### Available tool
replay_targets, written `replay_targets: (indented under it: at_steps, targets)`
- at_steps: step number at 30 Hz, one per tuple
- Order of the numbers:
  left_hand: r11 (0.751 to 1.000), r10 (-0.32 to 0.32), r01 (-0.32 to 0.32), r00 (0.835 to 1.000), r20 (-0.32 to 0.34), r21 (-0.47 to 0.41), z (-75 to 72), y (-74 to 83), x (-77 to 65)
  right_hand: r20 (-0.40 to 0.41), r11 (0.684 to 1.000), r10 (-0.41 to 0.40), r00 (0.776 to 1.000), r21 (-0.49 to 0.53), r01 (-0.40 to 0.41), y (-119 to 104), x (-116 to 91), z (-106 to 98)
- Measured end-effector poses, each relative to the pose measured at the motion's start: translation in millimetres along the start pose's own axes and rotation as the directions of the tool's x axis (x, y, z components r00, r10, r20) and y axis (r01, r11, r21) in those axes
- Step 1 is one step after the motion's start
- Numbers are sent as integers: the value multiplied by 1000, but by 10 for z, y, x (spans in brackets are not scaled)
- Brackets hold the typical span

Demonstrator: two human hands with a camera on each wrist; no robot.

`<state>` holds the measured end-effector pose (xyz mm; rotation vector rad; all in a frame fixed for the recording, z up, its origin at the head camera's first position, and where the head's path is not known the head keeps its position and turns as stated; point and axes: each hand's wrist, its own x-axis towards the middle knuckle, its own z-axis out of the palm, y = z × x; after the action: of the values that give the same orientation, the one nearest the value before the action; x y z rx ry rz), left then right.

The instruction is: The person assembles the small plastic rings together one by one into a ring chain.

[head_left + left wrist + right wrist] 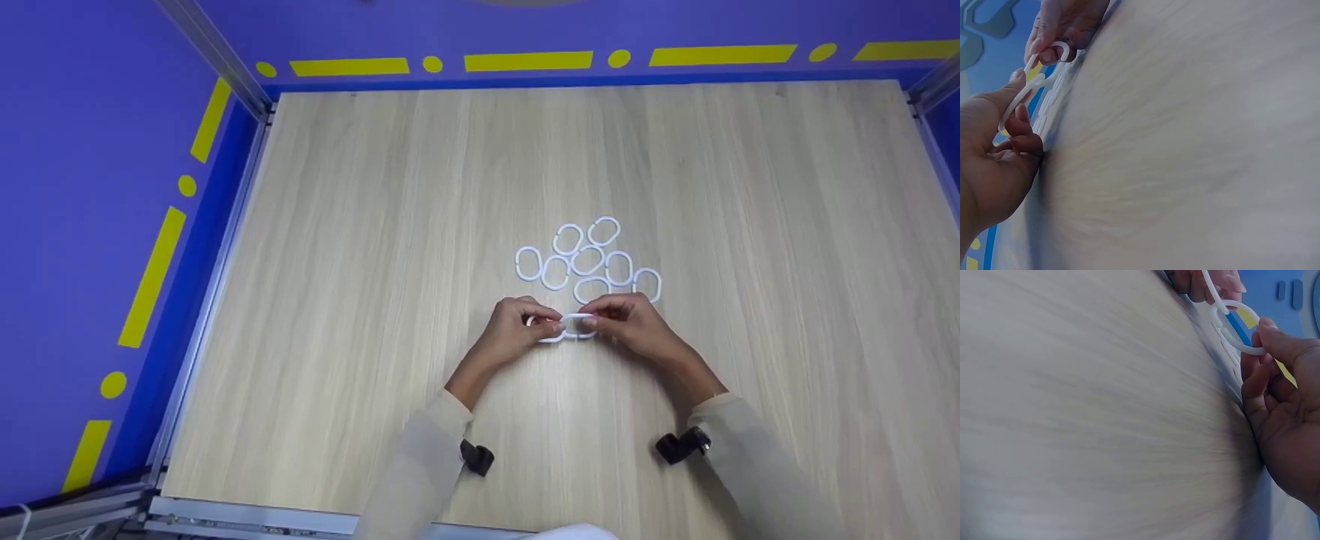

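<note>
Close to the table top, my left hand point(514, 330) pinches a white oval plastic ring point(553, 340) between thumb and fingers. My right hand point(634, 322) pinches a second white ring point(576, 316) by its right end. Both rings meet between the hands, and their near ends touch or overlap. In the right wrist view, the end of the left ring point(1213, 291) reaches the right ring point(1234, 340); whether they are linked I cannot tell. Just beyond the hands lies a loose group of several similar rings point(587, 260), some with a visible gap in the side.
A light wood-grain table point(360, 262) spreads around the hands. Blue panels point(90, 187) with yellow dashes and dots stand at the back and left. A metal frame rail point(247, 510) runs along the front edge. Each sleeve carries a small black device point(477, 457).
</note>
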<state>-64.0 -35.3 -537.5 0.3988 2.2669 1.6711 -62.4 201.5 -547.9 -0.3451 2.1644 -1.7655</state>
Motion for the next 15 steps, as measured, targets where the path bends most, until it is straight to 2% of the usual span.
replay_targets:
  at_steps: [8,12,15]
  targets:
    - [995,-5,0,999,48,99,18,53,24,1,1000,-26,1000,3,26,5,6,11]
    - [994,-12,8,999,38,106,25,46,23,-6,999,-45,999,6,45,6,8,24]
    - [997,-26,25,1000,11,79,19,26,12,-17,999,-29,999,15,29,4,3,31]
